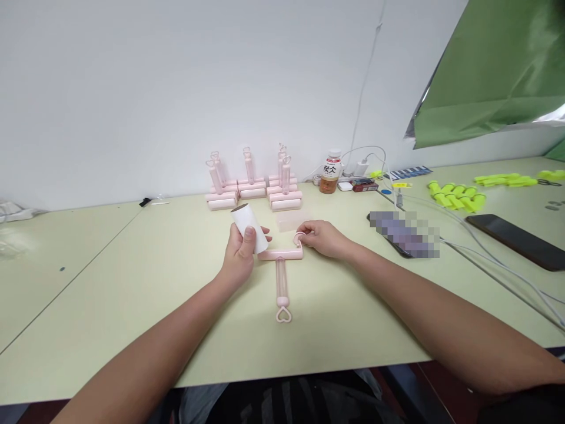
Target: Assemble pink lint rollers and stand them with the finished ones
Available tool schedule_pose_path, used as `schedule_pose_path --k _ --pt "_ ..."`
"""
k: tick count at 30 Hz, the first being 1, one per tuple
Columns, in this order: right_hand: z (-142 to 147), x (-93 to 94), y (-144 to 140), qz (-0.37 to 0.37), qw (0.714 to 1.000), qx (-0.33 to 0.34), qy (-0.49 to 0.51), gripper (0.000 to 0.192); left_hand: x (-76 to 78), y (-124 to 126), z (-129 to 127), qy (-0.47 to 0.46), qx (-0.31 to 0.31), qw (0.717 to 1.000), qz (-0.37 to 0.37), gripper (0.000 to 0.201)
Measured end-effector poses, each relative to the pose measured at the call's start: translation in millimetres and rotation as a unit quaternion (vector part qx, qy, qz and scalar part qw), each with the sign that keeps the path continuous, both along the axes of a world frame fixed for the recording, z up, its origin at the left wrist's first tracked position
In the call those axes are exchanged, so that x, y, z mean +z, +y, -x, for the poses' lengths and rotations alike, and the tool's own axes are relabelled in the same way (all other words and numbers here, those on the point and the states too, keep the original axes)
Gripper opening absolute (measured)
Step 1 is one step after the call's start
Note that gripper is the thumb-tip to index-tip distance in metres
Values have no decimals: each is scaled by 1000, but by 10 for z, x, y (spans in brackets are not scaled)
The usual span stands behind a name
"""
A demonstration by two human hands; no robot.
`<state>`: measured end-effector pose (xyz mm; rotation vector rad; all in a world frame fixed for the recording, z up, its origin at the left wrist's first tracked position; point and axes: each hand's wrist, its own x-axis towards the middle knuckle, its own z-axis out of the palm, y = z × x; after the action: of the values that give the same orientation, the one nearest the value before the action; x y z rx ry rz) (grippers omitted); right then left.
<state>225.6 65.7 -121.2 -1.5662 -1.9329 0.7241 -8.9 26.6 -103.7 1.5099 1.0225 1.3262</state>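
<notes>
Though seamed, pale table point(115, 271) against white wall point(132, 88), left grip point(239, 256) round white roll point(248, 225), right grip point(324, 238) closed on pink holder point(286, 254)

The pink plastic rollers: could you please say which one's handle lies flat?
The pink plastic roller nearest the right hand; the rollers behind it have upright handles.

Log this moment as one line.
left hand: holds white roll | right hand: pinches curved end of pink frame | handle: toward person | pink rollers: near wall
</notes>
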Motion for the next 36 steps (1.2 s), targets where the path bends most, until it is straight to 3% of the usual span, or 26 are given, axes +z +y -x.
schedule_pose_path --k 4,11,16,19,22,24,28,32,34,36 --pt "-15 14 -3 -11 1000 -13 -24 26 -5 -6 -2 10 -11 1000 5 49" --pt "-72 58 -21 -40 997 -46 -42 24 -73 73 39 -2 -29 1000 -3 50" --pt "52 164 -164 -105 993 -58 6 25 -97 84 54 63 -37 997 -37 52" --pt "201 177 -321 -138 985 10 107 33 -92 40 36 111 -62 990 -66 49" --pt "333 146 -451 -113 964 125 206 37 -72 -4 15 122 -112 983 -82 44" --pt "376 129 -486 -92 950 147 259 36 -55 -19 10 127 -134 979 -89 43" --pt "365 142 -449 -113 932 112 327 35 -40 -16 -4 144 -152 972 -104 45" --pt "356 167 -430 -132 931 106 325 35 -62 5 -37 153 -166 967 -119 45" --pt "342 194 -432 -140 937 110 301 34 -78 18 -36 187 -144 960 -150 47" --pt "274 245 -403 -178 945 69 267 33 -94 29 -17 240 -105 949 -177 52"
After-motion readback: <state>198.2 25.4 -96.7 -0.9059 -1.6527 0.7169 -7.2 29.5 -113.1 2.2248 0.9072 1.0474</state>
